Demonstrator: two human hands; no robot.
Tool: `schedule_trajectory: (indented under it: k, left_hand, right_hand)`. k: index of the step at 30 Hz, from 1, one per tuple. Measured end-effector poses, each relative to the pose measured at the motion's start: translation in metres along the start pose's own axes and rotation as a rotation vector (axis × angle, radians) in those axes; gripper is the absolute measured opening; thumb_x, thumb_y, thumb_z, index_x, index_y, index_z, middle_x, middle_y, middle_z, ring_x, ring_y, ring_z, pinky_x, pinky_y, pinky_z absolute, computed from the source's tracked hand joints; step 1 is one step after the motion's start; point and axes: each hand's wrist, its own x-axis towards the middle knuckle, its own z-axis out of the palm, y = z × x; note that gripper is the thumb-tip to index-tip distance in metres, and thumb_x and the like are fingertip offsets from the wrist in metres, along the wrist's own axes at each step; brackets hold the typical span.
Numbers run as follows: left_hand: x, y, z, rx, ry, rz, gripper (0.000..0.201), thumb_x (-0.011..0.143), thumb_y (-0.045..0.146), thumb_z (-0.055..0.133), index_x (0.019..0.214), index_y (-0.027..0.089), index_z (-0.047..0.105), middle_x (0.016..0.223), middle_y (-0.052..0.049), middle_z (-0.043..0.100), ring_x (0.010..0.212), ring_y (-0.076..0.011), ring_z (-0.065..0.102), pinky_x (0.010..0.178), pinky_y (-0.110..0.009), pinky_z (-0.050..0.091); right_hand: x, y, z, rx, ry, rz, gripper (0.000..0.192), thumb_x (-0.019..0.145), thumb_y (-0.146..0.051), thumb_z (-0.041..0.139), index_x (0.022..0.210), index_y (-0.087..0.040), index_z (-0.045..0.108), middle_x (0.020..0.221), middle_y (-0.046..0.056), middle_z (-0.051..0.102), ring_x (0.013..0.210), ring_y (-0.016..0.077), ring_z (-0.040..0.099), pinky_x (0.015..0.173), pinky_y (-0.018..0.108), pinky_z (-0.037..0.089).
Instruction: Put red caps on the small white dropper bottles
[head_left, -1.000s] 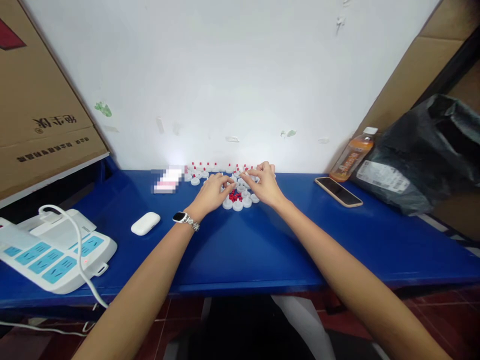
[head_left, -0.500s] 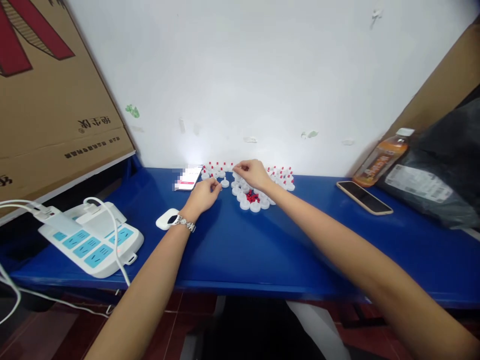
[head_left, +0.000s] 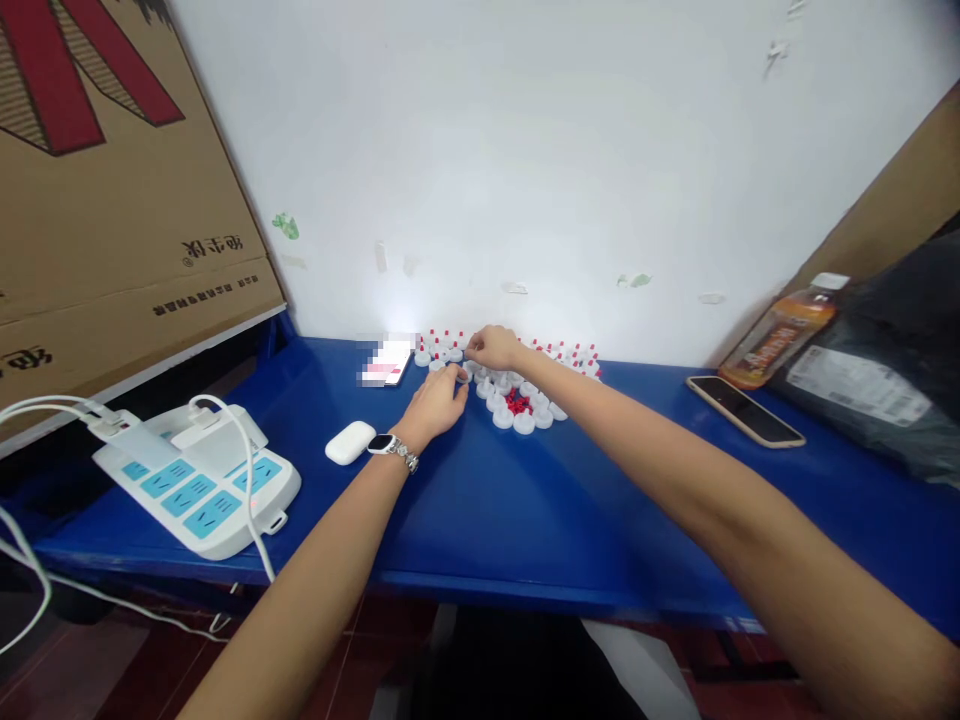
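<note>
Probably light and stiff, the white caps (head_left: 495, 402) mid-frame suit rim grips; left hand (head_left: 436, 405) and right hand (head_left: 495, 347) curl their fingers, hold unclear.

Wall (head_left: 540, 150) bright, fairly even; stronger glow just above left phone (head_left: 392, 360), partly pixelated. Faint sheen on table (head_left: 495, 510); floor (head_left: 354, 650) dim. Caps (head_left: 524, 422) soft in detail. Wide-angle stretch towards edges.

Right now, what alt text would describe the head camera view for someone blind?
A person's left hand and right hand reach to white plastic caps, some ringing small red pieces, on a blue table; at right are a smartphone and orange drink bottle.
</note>
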Motion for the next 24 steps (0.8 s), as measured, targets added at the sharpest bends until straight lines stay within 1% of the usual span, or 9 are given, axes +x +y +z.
schedule_trajectory:
  k: [3,6,9,12,14,17,20,22,24]
  left_hand:
    - [-0.002,0.001,-0.002,-0.04,0.0,-0.019,0.025,0.094,0.03,0.049,0.115,0.021,0.061,0.092,-0.009,0.068,0.091,-0.0257,0.065,0.078,-0.037,0.05]
    - [-0.003,-0.001,-0.004,-0.086,0.026,-0.036,0.025,0.094,0.027,0.048,0.112,0.021,0.063,0.091,-0.008,0.068,0.087,-0.0239,0.066,0.072,-0.034,0.05]
    - [-0.004,-0.003,-0.008,-0.107,0.083,-0.047,0.022,0.093,0.025,0.048,0.107,0.021,0.065,0.092,-0.008,0.07,0.085,-0.0227,0.066,0.072,-0.033,0.049]
    - [-0.003,-0.006,-0.012,-0.11,0.143,-0.066,0.019,0.093,0.027,0.049,0.101,0.022,0.066,0.096,-0.007,0.072,0.085,-0.0218,0.066,0.073,-0.032,0.049]
    - [-0.002,-0.009,-0.014,-0.114,0.168,-0.078,0.018,0.093,0.029,0.05,0.098,0.022,0.065,0.1,-0.006,0.073,0.084,-0.0208,0.066,0.072,-0.031,0.048]
    - [0.0,-0.011,-0.016,-0.127,0.185,-0.08,0.018,0.093,0.032,0.051,0.096,0.021,0.065,0.1,-0.006,0.073,0.08,-0.0193,0.065,0.07,-0.03,0.047]
    - [0.001,-0.008,-0.016,-0.147,0.199,-0.052,0.019,0.093,0.034,0.051,0.094,0.021,0.064,0.096,-0.006,0.073,0.075,-0.0181,0.063,0.067,-0.029,0.045]
    - [0.0,-0.003,-0.016,-0.161,0.211,-0.026,0.02,0.094,0.036,0.051,0.094,0.021,0.064,0.092,-0.005,0.073,0.07,-0.0172,0.062,0.064,-0.029,0.043]
    - [-0.002,0.003,-0.015,-0.17,0.225,-0.008,0.023,0.095,0.039,0.05,0.094,0.021,0.064,0.085,-0.004,0.071,0.066,-0.0166,0.06,0.061,-0.028,0.041]
  right_hand:
    - [0.005,0.0,-0.002,-0.008,0.056,0.048,0.027,0.088,-0.034,0.058,0.103,-0.023,0.077,0.105,0.007,0.075,0.108,0.0271,0.062,0.097,0.041,0.041]
    - [0.015,-0.006,0.0,-0.039,0.082,0.095,0.031,0.086,-0.039,0.061,0.109,-0.024,0.076,0.114,0.01,0.073,0.12,0.0328,0.053,0.101,0.047,0.036]
    - [0.026,-0.015,0.006,-0.05,0.051,0.13,0.028,0.084,-0.042,0.065,0.103,-0.025,0.077,0.118,0.011,0.071,0.124,0.0351,0.049,0.103,0.049,0.034]
    - [0.032,-0.022,0.013,-0.031,0.043,0.154,0.021,0.084,-0.038,0.067,0.095,-0.025,0.079,0.115,0.01,0.072,0.121,0.0335,0.051,0.102,0.048,0.033]
    - [0.032,-0.024,0.015,-0.016,0.057,0.172,0.02,0.085,-0.037,0.065,0.096,-0.025,0.078,0.112,0.009,0.073,0.119,0.0318,0.053,0.102,0.047,0.033]
    - [0.025,-0.022,0.011,0.028,0.122,0.191,0.024,0.089,-0.037,0.058,0.098,-0.024,0.076,0.109,0.008,0.073,0.118,0.0307,0.053,0.102,0.047,0.032]
    - [0.009,-0.014,-0.001,0.129,0.266,0.17,0.024,0.091,-0.035,0.052,0.095,-0.021,0.071,0.104,0.009,0.073,0.114,0.0295,0.055,0.101,0.047,0.034]
    - [-0.008,-0.007,-0.01,0.233,0.351,0.127,0.022,0.093,-0.03,0.047,0.098,-0.019,0.066,0.1,0.009,0.072,0.104,0.0257,0.061,0.096,0.042,0.04]
    - [-0.028,-0.001,-0.017,0.39,0.389,0.067,0.022,0.096,-0.027,0.041,0.103,-0.018,0.061,0.096,0.007,0.07,0.09,0.0206,0.065,0.085,0.035,0.046]
